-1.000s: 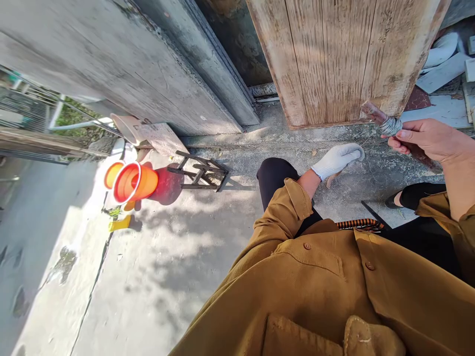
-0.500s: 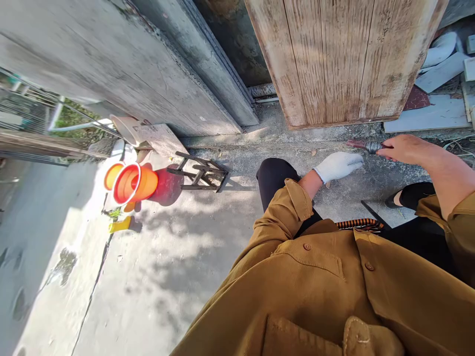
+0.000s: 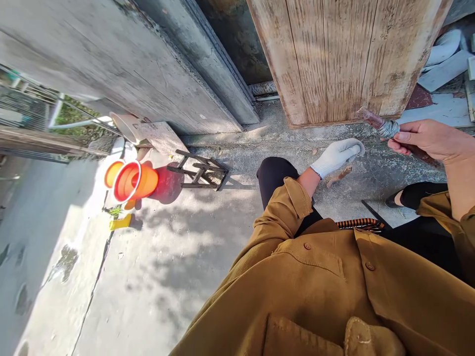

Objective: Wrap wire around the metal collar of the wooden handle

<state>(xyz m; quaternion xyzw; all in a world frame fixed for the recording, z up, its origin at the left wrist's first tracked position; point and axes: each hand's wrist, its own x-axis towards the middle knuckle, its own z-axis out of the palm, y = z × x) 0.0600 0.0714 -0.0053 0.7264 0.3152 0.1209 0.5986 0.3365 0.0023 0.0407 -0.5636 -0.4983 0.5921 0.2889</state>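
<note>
My left hand point(image 3: 337, 157), in a white knit glove, is held over the concrete with its fingers curled together. What they hold, if anything, is hidden. Just below the glove shows a brown scrap point(image 3: 339, 177); I cannot tell whether the hand touches it. Bare, my right hand point(image 3: 430, 141) grips a reddish-brown stick point(image 3: 371, 117) with silvery wire point(image 3: 388, 129) wound round its middle. One end of the stick points up and left, in front of the wooden panel's lower edge.
A weathered wooden panel point(image 3: 334, 59) leans ahead, with pipe pieces point(image 3: 445, 47) piled to its right. On the left stand orange buckets point(image 3: 143, 180), a dark wooden stool frame point(image 3: 202, 173) and a yellow object point(image 3: 119, 222). A dark blade-like strip point(image 3: 374, 212) lies near my foot.
My right hand has lifted the wire-wound stick up and to the right, tilting it. My left hand has shifted slightly up, away from the stick, uncovering the brown scrap.
</note>
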